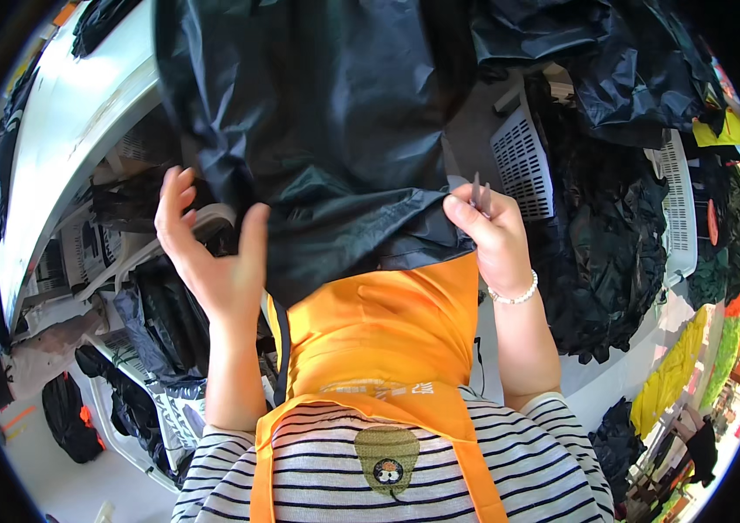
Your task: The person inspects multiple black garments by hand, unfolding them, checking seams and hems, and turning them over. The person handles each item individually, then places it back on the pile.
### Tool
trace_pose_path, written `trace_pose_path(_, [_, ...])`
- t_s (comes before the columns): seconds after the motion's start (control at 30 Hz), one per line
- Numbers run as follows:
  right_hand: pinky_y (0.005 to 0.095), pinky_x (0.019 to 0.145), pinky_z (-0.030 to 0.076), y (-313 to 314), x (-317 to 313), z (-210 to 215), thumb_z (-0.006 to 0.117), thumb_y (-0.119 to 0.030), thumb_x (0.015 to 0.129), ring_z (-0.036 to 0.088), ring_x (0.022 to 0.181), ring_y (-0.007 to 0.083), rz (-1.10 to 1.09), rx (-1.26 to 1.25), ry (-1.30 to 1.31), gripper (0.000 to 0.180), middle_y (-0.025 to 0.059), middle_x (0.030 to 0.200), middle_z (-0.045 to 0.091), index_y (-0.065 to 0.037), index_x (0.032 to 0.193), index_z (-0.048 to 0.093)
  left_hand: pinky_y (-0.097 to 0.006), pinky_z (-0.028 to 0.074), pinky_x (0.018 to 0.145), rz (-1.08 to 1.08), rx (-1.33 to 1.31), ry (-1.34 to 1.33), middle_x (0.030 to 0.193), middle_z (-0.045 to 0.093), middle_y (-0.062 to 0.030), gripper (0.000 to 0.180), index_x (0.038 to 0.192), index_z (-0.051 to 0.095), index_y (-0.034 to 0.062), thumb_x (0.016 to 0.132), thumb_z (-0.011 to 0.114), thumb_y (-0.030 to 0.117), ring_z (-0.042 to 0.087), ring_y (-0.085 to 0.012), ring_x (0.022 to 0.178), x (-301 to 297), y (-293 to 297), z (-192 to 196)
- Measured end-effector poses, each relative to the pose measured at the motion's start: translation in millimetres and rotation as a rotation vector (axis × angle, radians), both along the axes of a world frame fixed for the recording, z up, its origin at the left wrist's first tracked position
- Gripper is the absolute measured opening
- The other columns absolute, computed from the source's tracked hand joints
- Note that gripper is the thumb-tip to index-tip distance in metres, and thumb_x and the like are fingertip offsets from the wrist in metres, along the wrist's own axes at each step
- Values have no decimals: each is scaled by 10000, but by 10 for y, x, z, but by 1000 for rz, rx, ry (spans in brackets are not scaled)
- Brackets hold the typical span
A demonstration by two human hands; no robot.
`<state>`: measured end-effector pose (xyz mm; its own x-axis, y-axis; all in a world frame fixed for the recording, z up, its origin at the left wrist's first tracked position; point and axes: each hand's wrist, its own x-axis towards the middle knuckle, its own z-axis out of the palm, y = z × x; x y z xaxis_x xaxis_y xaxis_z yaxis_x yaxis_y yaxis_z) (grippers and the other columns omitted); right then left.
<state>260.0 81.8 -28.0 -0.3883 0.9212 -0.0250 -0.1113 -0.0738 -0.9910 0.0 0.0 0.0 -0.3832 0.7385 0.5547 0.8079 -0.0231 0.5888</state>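
A large piece of shiny black fabric (pixel 317 131), by its look a garment, hangs over the table edge and down across my front. My left hand (pixel 217 253) is open beside its left edge, with thumb and fingers spread and nothing between them. At the fabric's right edge my right hand (pixel 494 231) is closed, its thumb pressed against the cloth. Two pointed metal blades of small thread snips (pixel 480 193) stick up from between its fingers; their handle is hidden in the palm. The fabric's lower edge rests against my orange apron (pixel 378 327).
White plastic baskets (pixel 522 161) on the right hold heaped black fabric (pixel 601 235). A white table (pixel 73 113) curves along the left. Below it, folded black pieces (pixel 165 314) lie in another basket. More black fabric (pixel 640 78) covers the far right, and yellow cloth (pixel 671 375) lies lower right.
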Motion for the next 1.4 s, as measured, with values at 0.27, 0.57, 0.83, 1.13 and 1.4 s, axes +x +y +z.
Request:
trace_pose_path(0.27, [180,525,300,20,-116,201,776,-154,795,366,580,12,-182,207,-111,276,-46,715,484,-13,913,570,-267,501,693,-745,-443,-218,811,662,-91,285,974,658,7,727,771,93,631,-171,725,542,658,218])
trace_pose_path(0.57, [162,514,271,-209,-202,-52,783,-60,768,343,568,4,-494,271,-74,219,-55,740,505,-26,881,597,-239,460,673,-701,-255,-649,811,649,-72,218,753,525,-15,764,730,57,539,-94,697,931,800,64])
trace_pose_path(0.83, [174,532,305,-157,-38,21,614,-75,916,382,590,11,-225,99,139,74,-56,678,499,-15,874,601,-275,490,778,-831,-203,-862,1078,663,-188,102,683,452,-4,734,523,-56,640,-221,859,575,949,161])
trace_pose_path(1.13, [167,566,332,145,17,189,600,-86,926,415,615,7,-2,64,145,85,-58,709,526,-16,880,613,-247,480,877,-871,-614,-1092,974,668,-123,381,1082,542,-3,810,708,207,639,-143,884,372,959,205])
trace_pose_path(1.4, [180,590,400,301,-161,285,641,-47,887,476,625,24,-189,309,-121,94,-14,710,563,1,967,652,-216,505,765,-744,-657,-1379,858,696,-48,181,978,670,-1,899,638,159,646,-105,767,477,997,201])
